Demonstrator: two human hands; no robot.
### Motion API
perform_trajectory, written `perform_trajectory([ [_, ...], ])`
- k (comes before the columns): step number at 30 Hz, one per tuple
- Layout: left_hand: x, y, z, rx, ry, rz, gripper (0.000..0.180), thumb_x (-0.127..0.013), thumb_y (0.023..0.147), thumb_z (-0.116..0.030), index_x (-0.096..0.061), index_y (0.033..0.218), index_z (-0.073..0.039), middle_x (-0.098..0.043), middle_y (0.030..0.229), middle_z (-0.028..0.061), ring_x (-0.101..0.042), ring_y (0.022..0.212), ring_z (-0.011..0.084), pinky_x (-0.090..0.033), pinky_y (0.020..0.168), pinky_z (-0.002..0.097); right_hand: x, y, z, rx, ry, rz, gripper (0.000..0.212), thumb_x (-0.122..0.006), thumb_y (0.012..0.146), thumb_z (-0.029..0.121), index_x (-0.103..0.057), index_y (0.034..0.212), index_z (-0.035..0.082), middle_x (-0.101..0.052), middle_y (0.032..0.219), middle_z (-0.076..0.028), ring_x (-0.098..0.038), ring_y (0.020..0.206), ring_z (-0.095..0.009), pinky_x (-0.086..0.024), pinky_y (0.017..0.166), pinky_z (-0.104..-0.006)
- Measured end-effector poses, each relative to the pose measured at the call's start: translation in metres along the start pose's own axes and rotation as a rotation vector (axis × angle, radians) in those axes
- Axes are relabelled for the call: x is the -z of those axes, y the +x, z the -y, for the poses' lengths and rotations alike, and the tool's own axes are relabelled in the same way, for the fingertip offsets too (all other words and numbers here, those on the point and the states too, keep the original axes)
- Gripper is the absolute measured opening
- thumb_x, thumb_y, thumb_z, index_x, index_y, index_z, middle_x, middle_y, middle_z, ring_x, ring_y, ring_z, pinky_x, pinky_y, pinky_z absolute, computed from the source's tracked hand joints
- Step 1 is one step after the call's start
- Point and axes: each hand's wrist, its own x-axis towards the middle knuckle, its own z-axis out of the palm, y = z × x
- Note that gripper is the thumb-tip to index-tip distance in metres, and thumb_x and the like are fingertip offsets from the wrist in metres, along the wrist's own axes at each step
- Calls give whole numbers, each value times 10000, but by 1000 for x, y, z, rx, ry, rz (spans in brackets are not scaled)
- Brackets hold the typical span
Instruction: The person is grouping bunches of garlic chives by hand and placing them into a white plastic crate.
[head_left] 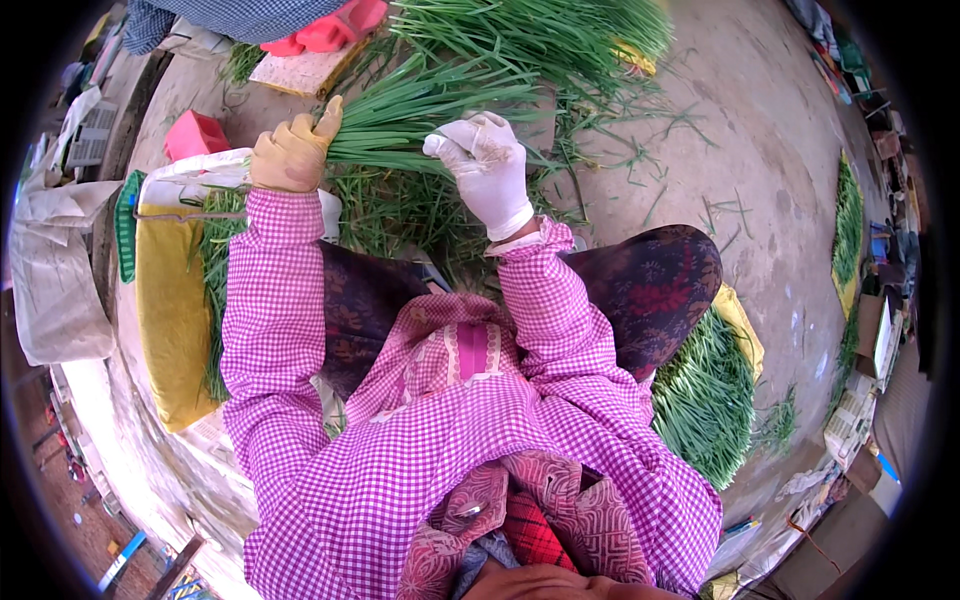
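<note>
My left hand (290, 150), in a yellowish glove, is closed round one end of a bunch of garlic chives (385, 125). The long green leaves fan out to the right from it. My right hand (485, 165), in a white glove, is at the near right side of the bunch with its fingers curled in. Whatever lies in those fingers is hidden. Under both hands, loose cut leaves (400, 215) are heaped between my knees. Beyond them lies a larger pile of chives (530, 40).
A yellow sack (175, 310) with greens stands by my left arm, and a pink-red container (195, 135) sits behind it. More chives (710, 395) lie by my right knee. Across from me are a red seat-like object (345, 25) and a checked cloth (240, 20).
</note>
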Motion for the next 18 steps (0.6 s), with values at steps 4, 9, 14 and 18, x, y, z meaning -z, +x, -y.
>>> perform_trajectory([
  [4, 7, 4, -1, -54, 32, 36, 407, -600, 772, -155, -558, 1135, -335, -421, 635, -62, -447, 504, 106, -377, 426, 271, 24, 7, 14, -535, 786, -222, 130, -613, 856, 120, -639, 840, -7, -646, 729, -63, -583, 621, -120, -466, 606, -242],
  [9, -7, -8, 11, 10, -28, 51, 488, -583, 763, -134, -524, 1190, -361, -436, 644, -68, -459, 503, 111, -386, 422, 277, 69, 20, -9, -483, 508, -396, 136, -581, 873, 92, -643, 956, 5, -655, 798, -31, -607, 742, -93, -468, 634, -226],
  [14, -8, -6, 11, 25, -85, 113, 527, -571, 753, -122, -515, 1206, -385, -447, 649, -70, -474, 502, 116, -397, 419, 285, 62, 11, -27, -445, 194, -159, 209, -691, 803, 212, -668, 948, 65, -670, 795, -52, -609, 730, -118, -466, 668, -259],
  [18, -4, -7, 9, 19, -68, 87, 518, -573, 754, -127, -521, 1202, -382, -449, 648, -73, -470, 500, 116, -397, 421, 288, 39, 9, -29, -9, -412, 128, 284, -689, 734, 388, -675, 801, 113, -639, 693, -35, -593, 696, -224, -409, 849, -338],
])
